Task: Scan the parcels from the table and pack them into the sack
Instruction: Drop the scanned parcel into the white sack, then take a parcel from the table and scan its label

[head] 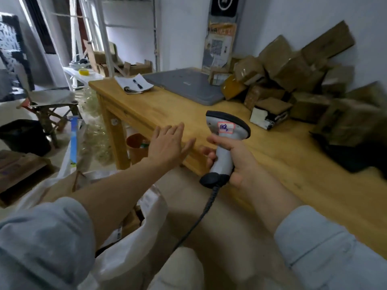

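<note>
My right hand [234, 162] grips the handle of a grey barcode scanner [227, 130] with a black head and a coiled cable hanging from it, held over the front edge of the wooden table [167, 109]. My left hand [167, 143] is stretched out with straight, spread fingers over the table's near edge and holds nothing. A heap of brown cardboard parcels [293, 76] is piled at the table's far right against the wall. One small white-and-brown parcel [270, 114] lies nearest the scanner. The white sack [129, 243] stands open under my left forearm, with parcels inside.
A grey flat pad [184, 84] and an open notebook [134, 83] lie at the table's back. A black object [351, 158] sits at the right edge. On the floor left are a folding chair [50, 101], a black bin [23, 137], an orange bucket [136, 147] and cardboard [18, 170].
</note>
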Action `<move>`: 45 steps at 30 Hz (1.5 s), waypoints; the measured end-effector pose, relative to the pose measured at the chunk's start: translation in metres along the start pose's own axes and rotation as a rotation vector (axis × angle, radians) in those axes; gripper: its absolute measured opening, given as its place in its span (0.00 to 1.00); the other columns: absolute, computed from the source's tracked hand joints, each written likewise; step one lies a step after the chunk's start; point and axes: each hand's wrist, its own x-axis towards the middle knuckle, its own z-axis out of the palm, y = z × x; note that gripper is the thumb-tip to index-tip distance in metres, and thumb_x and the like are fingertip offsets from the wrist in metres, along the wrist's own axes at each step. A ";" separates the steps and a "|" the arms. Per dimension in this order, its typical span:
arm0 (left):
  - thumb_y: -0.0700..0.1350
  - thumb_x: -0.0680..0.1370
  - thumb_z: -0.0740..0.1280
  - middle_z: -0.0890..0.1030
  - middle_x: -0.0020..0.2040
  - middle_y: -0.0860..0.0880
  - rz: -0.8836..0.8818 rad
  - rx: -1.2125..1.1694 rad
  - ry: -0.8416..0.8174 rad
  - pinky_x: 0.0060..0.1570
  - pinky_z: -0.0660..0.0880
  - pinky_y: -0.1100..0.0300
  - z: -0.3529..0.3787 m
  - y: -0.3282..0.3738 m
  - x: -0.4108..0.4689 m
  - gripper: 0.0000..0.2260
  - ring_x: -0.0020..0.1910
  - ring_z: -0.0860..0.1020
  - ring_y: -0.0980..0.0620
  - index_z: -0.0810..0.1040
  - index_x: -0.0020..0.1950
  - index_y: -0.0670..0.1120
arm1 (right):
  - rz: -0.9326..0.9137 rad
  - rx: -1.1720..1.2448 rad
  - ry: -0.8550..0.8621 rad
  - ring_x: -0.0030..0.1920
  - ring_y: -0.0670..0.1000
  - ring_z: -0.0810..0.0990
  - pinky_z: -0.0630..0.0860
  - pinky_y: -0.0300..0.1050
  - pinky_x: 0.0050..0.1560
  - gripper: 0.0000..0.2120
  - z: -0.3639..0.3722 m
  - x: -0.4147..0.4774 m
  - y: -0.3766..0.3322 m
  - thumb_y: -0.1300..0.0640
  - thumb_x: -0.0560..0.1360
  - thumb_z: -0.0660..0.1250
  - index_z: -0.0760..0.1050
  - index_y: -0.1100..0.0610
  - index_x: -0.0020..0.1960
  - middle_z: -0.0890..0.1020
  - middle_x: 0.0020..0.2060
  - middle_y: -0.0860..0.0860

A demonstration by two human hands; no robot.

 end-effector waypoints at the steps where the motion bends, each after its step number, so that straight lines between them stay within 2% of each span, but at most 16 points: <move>1: 0.63 0.81 0.47 0.65 0.75 0.47 0.031 -0.021 0.001 0.74 0.49 0.49 -0.001 0.019 0.009 0.31 0.75 0.59 0.48 0.55 0.78 0.47 | -0.032 0.043 0.023 0.21 0.47 0.73 0.74 0.36 0.24 0.09 -0.014 -0.003 -0.012 0.59 0.77 0.66 0.72 0.59 0.55 0.79 0.32 0.56; 7: 0.61 0.81 0.52 0.69 0.72 0.42 0.128 -0.126 -0.031 0.68 0.62 0.50 0.005 0.118 0.064 0.30 0.70 0.66 0.43 0.57 0.77 0.43 | -0.165 0.189 0.188 0.20 0.45 0.71 0.73 0.35 0.23 0.03 -0.099 -0.011 -0.073 0.60 0.77 0.64 0.72 0.59 0.48 0.80 0.29 0.55; 11: 0.58 0.79 0.60 0.68 0.71 0.41 0.090 -0.253 -0.110 0.62 0.67 0.51 0.022 0.168 0.104 0.31 0.69 0.67 0.43 0.59 0.75 0.41 | -0.198 0.248 0.268 0.21 0.44 0.71 0.72 0.35 0.24 0.05 -0.146 -0.002 -0.105 0.60 0.77 0.64 0.71 0.59 0.43 0.79 0.27 0.53; 14: 0.56 0.77 0.66 0.70 0.67 0.41 0.036 -0.343 -0.161 0.50 0.68 0.56 0.039 0.197 0.139 0.28 0.64 0.70 0.44 0.65 0.70 0.40 | -0.202 0.267 0.295 0.21 0.44 0.71 0.72 0.36 0.24 0.06 -0.175 0.014 -0.121 0.61 0.77 0.64 0.71 0.59 0.42 0.79 0.26 0.53; 16: 0.57 0.74 0.69 0.71 0.64 0.41 -0.002 -0.378 -0.166 0.47 0.68 0.56 0.052 0.212 0.163 0.29 0.61 0.71 0.43 0.67 0.67 0.39 | -0.190 0.266 0.298 0.21 0.44 0.72 0.72 0.36 0.23 0.05 -0.189 0.025 -0.128 0.60 0.77 0.64 0.72 0.59 0.43 0.78 0.27 0.53; 18: 0.59 0.71 0.72 0.69 0.67 0.41 -0.053 -0.414 -0.166 0.56 0.71 0.52 0.065 0.225 0.185 0.38 0.65 0.69 0.43 0.63 0.71 0.39 | -0.170 0.265 0.291 0.21 0.44 0.71 0.72 0.35 0.23 0.05 -0.199 0.035 -0.133 0.60 0.77 0.64 0.72 0.60 0.43 0.78 0.27 0.52; 20: 0.62 0.68 0.73 0.64 0.72 0.40 -0.095 -0.419 -0.166 0.66 0.66 0.50 0.076 0.237 0.203 0.48 0.71 0.63 0.42 0.54 0.76 0.38 | -0.150 0.275 0.283 0.21 0.44 0.71 0.72 0.35 0.23 0.05 -0.208 0.043 -0.136 0.61 0.76 0.64 0.72 0.60 0.42 0.78 0.27 0.52; 22: 0.64 0.66 0.74 0.59 0.75 0.40 -0.131 -0.408 -0.170 0.71 0.61 0.49 0.085 0.245 0.218 0.54 0.74 0.58 0.41 0.48 0.77 0.38 | -0.136 0.285 0.272 0.21 0.44 0.71 0.72 0.35 0.23 0.04 -0.213 0.050 -0.138 0.61 0.76 0.65 0.72 0.60 0.43 0.77 0.27 0.52; 24: 0.64 0.65 0.75 0.58 0.76 0.40 -0.167 -0.451 -0.175 0.72 0.60 0.47 0.093 0.249 0.230 0.57 0.75 0.57 0.40 0.45 0.78 0.38 | -0.120 0.291 0.263 0.21 0.44 0.71 0.72 0.35 0.23 0.04 -0.217 0.056 -0.138 0.61 0.76 0.65 0.73 0.60 0.43 0.78 0.27 0.52; 27: 0.58 0.65 0.77 0.67 0.71 0.40 -0.186 -0.572 -0.158 0.66 0.69 0.47 0.098 0.247 0.236 0.51 0.70 0.66 0.41 0.52 0.77 0.40 | -0.106 0.298 0.250 0.20 0.44 0.71 0.72 0.35 0.22 0.03 -0.220 0.058 -0.136 0.61 0.75 0.66 0.73 0.60 0.44 0.78 0.27 0.53; 29: 0.55 0.65 0.78 0.69 0.68 0.42 -0.171 -0.573 -0.148 0.64 0.71 0.48 0.092 0.243 0.231 0.46 0.68 0.68 0.42 0.58 0.74 0.41 | -0.102 0.306 0.253 0.20 0.44 0.71 0.72 0.35 0.22 0.03 -0.221 0.057 -0.134 0.62 0.75 0.66 0.73 0.60 0.45 0.78 0.27 0.53; 34: 0.46 0.69 0.77 0.68 0.70 0.44 -0.069 -0.581 -0.314 0.56 0.70 0.57 0.057 0.215 0.194 0.41 0.67 0.69 0.45 0.59 0.75 0.41 | -0.120 0.312 0.307 0.20 0.45 0.72 0.73 0.36 0.23 0.05 -0.218 0.039 -0.126 0.63 0.75 0.66 0.72 0.60 0.50 0.78 0.27 0.54; 37: 0.44 0.68 0.77 0.64 0.73 0.45 -0.026 -0.517 -0.483 0.65 0.68 0.53 0.033 0.185 0.171 0.46 0.70 0.66 0.45 0.53 0.78 0.44 | -0.119 0.252 0.362 0.23 0.47 0.74 0.76 0.38 0.26 0.03 -0.212 0.024 -0.121 0.63 0.76 0.66 0.73 0.62 0.44 0.79 0.29 0.55; 40: 0.39 0.68 0.77 0.63 0.75 0.48 0.019 -0.505 -0.655 0.71 0.63 0.51 0.007 0.156 0.145 0.46 0.72 0.63 0.48 0.54 0.78 0.48 | -0.128 0.140 0.459 0.31 0.51 0.73 0.74 0.44 0.33 0.06 -0.200 0.008 -0.116 0.61 0.76 0.67 0.73 0.61 0.41 0.76 0.34 0.55; 42: 0.34 0.69 0.74 0.60 0.76 0.50 0.045 -0.520 -0.733 0.73 0.60 0.48 -0.008 0.139 0.129 0.44 0.74 0.59 0.50 0.55 0.78 0.53 | -0.132 0.046 0.519 0.35 0.52 0.72 0.71 0.47 0.33 0.06 -0.191 0.000 -0.108 0.59 0.75 0.69 0.74 0.61 0.43 0.74 0.36 0.54; 45: 0.33 0.72 0.70 0.61 0.76 0.48 -0.037 -0.675 -0.636 0.68 0.66 0.50 -0.022 0.125 0.106 0.38 0.73 0.62 0.47 0.58 0.77 0.54 | -0.141 -0.031 0.506 0.35 0.53 0.74 0.70 0.46 0.31 0.09 -0.176 -0.009 -0.094 0.58 0.73 0.71 0.76 0.61 0.50 0.75 0.37 0.54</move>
